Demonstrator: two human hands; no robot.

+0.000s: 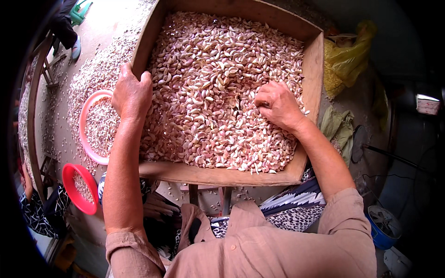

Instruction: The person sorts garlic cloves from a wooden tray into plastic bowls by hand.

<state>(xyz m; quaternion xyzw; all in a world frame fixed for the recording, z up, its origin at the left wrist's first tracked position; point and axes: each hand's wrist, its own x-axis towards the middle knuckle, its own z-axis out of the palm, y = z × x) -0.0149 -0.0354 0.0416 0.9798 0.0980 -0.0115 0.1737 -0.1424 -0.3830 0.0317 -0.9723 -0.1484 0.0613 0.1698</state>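
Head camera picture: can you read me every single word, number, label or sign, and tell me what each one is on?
There are none I can read.
Wooden tray and garlic cloves: no writing shows.
Pink basin and red basin: no writing shows.
Yellow bag: no readable text.
Blue bucket: any marks are too small and blurred to read.

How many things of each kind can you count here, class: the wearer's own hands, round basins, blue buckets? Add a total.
Left hand and right hand: 2
Pink basin and red basin: 2
Blue bucket: 1
Total: 5
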